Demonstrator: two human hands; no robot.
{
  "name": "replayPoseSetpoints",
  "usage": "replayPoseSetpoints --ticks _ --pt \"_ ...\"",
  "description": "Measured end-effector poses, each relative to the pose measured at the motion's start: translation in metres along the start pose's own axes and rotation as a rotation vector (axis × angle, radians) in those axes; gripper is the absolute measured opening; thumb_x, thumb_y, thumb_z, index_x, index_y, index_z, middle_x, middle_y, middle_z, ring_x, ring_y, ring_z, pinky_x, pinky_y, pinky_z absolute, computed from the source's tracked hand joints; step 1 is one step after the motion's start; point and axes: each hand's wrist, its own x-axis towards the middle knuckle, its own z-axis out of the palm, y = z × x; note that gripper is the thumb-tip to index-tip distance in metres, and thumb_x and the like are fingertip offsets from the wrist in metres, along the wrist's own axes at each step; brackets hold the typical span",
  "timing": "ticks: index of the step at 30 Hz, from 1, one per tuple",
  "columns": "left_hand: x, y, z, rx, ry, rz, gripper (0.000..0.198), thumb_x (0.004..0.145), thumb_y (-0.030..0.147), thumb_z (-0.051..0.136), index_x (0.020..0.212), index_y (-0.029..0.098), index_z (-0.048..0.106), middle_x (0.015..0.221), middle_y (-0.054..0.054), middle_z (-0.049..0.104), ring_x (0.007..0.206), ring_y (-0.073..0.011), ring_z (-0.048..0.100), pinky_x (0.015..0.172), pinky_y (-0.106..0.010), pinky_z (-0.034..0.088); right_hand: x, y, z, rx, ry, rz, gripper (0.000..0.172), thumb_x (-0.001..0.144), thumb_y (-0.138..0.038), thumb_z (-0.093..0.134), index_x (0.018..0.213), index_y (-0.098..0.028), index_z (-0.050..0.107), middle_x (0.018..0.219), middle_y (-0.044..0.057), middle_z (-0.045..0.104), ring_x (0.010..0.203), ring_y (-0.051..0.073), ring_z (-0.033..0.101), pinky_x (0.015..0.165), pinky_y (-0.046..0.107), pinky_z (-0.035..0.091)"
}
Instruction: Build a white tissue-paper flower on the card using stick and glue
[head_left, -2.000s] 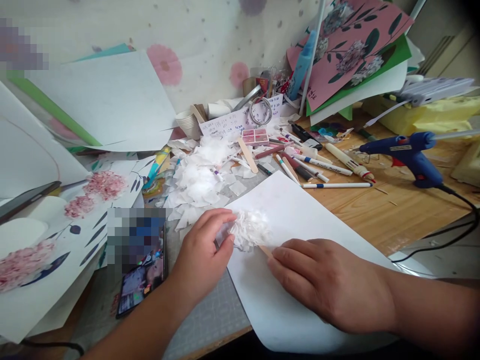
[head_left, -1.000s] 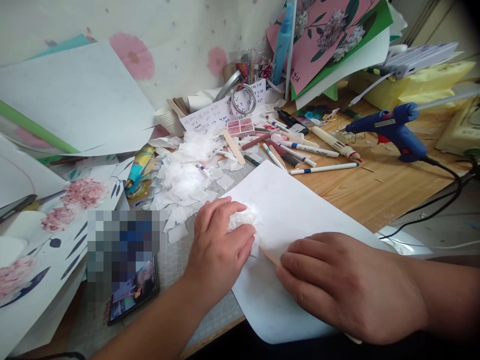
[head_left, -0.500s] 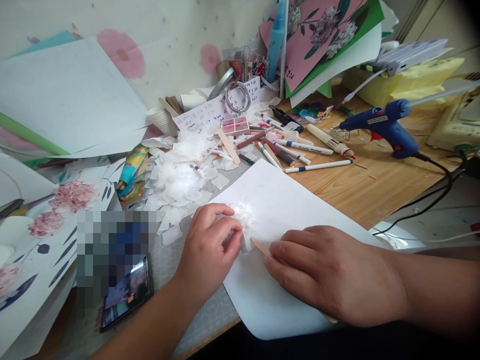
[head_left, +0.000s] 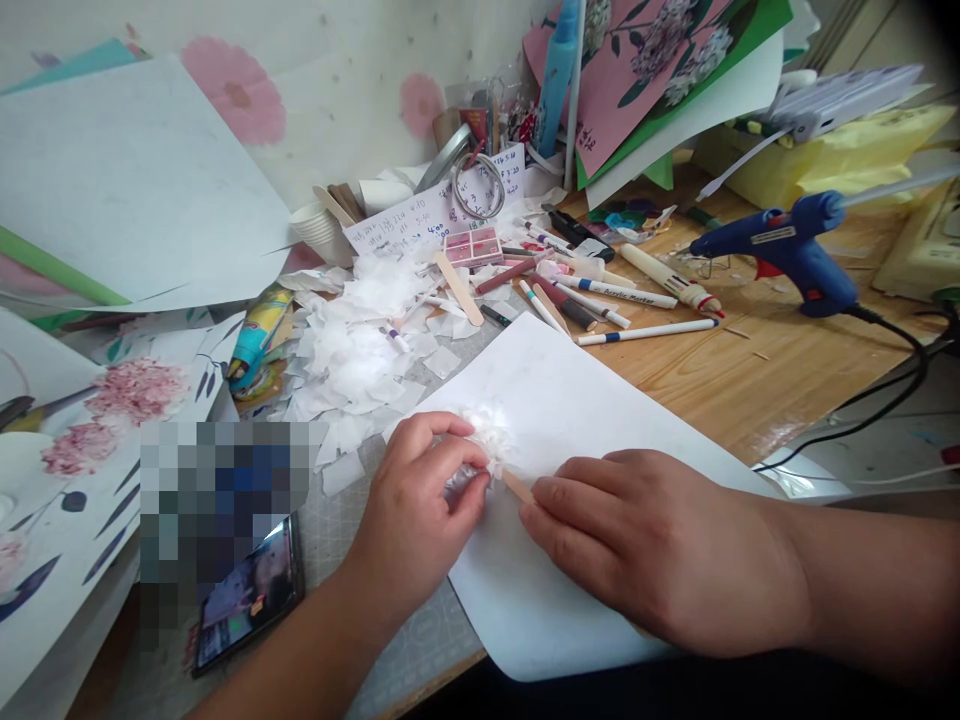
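A white sheet of paper (head_left: 570, 420) lies at an angle in front of me. On it sits a ruffled white cluster of tissue paper pieces (head_left: 491, 428). My left hand (head_left: 427, 500) is at the cluster's left side, thumb and forefinger pinched on a bit of the white tissue paper. A flat wooden craft stick (head_left: 516, 487) is gripped in my right hand (head_left: 652, 550), its tip touching the cluster's lower edge. What lies under the right palm is hidden.
Loose white tissue squares (head_left: 352, 350) are heaped behind my left hand. Several markers (head_left: 622, 292) lie farther back, with a blue glue gun (head_left: 795, 245) at right. A phone (head_left: 247, 600) rests on the grey cutting mat (head_left: 427, 640). Painted flower sheets (head_left: 135, 400) are at left.
The small white paper piece by the stick's tip is now gathered against the cluster's lower edge. My right hand and the stick have shifted slightly left. The camera view has moved a little.
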Motion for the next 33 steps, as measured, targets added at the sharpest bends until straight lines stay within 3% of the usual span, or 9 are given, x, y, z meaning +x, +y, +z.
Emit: replayPoseSetpoints --ticks 8,11,13,17,21,25,29,33 --pt "-0.003 -0.004 -0.006 -0.133 0.017 -0.085 0.017 0.079 0.011 0.051 0.089 0.022 0.058 0.107 -0.003 0.051 0.103 -0.0190 0.051 0.090 -0.036 0.043 -0.004 0.005 -0.003 0.009 0.064 -0.124 0.033 0.093 -0.015 0.030 0.089 -0.012 0.063 0.078 0.010 0.058 0.070 0.019 0.052 0.058 0.031 0.043" --pt "-0.006 -0.003 -0.016 -0.144 0.010 -0.035 0.015 0.081 0.014 0.051 0.091 0.022 0.059 0.110 -0.004 0.049 0.106 -0.0203 0.049 0.091 -0.038 0.041 -0.004 0.001 -0.005 0.058 0.124 -0.162 0.030 0.094 -0.015 0.033 0.087 -0.014 0.062 0.076 0.009 0.059 0.073 0.018 0.056 0.063 0.031 0.046" --pt "-0.008 -0.001 -0.024 -0.097 -0.044 0.037 0.013 0.080 0.021 0.057 0.092 0.022 0.060 0.109 -0.005 0.047 0.104 -0.0221 0.048 0.090 -0.039 0.040 -0.004 -0.003 -0.007 0.082 0.163 -0.155 0.028 0.093 -0.015 0.035 0.087 -0.014 0.062 0.073 0.008 0.059 0.072 0.018 0.057 0.064 0.031 0.047" --pt "-0.010 0.004 -0.034 -0.033 -0.269 0.186 0.036 0.070 0.041 0.072 0.100 0.025 0.061 0.103 -0.005 0.051 0.097 -0.0238 0.047 0.084 -0.039 0.042 -0.006 -0.010 -0.009 0.095 0.211 -0.063 0.021 0.092 -0.015 0.041 0.088 -0.016 0.061 0.072 0.006 0.060 0.070 0.017 0.059 0.068 0.031 0.048" --pt "-0.010 0.009 -0.033 -0.045 -0.295 0.258 0.009 0.080 0.019 0.060 0.086 0.025 0.064 0.083 -0.001 0.057 0.080 -0.0174 0.049 0.073 -0.032 0.041 -0.011 -0.012 -0.009 0.233 0.245 -0.027 0.020 0.093 -0.019 0.039 0.099 -0.017 0.058 0.071 0.005 0.061 0.066 0.015 0.059 0.066 0.029 0.049" --pt "-0.010 0.011 -0.033 -0.088 -0.327 0.314 0.017 0.085 0.015 0.050 0.075 0.022 0.062 0.072 0.000 0.058 0.070 -0.0150 0.049 0.064 -0.029 0.039 -0.016 -0.008 -0.015 0.374 0.311 -0.011 0.023 0.096 -0.023 0.035 0.104 -0.018 0.055 0.077 0.006 0.064 0.071 0.016 0.061 0.068 0.028 0.050" --pt "-0.013 0.011 -0.030 -0.128 -0.280 0.315 0.012 0.083 0.015 0.053 0.074 0.020 0.058 0.066 0.001 0.059 0.065 -0.0139 0.052 0.062 -0.027 0.041 -0.015 -0.003 -0.028 0.340 0.375 0.086 0.024 0.097 -0.025 0.034 0.111 -0.019 0.052 0.091 0.008 0.066 0.085 0.016 0.063 0.073 0.023 0.051" --pt "-0.019 0.011 -0.018 -0.187 -0.110 0.238 0.009 0.081 0.018 0.055 0.073 0.021 0.055 0.064 0.002 0.061 0.061 -0.0119 0.057 0.054 -0.021 0.043 -0.002 -0.005 -0.026 0.214 0.371 0.129 0.027 0.098 -0.031 0.035 0.114 -0.018 0.052 0.102 0.007 0.065 0.086 0.013 0.062 0.076 0.020 0.049"
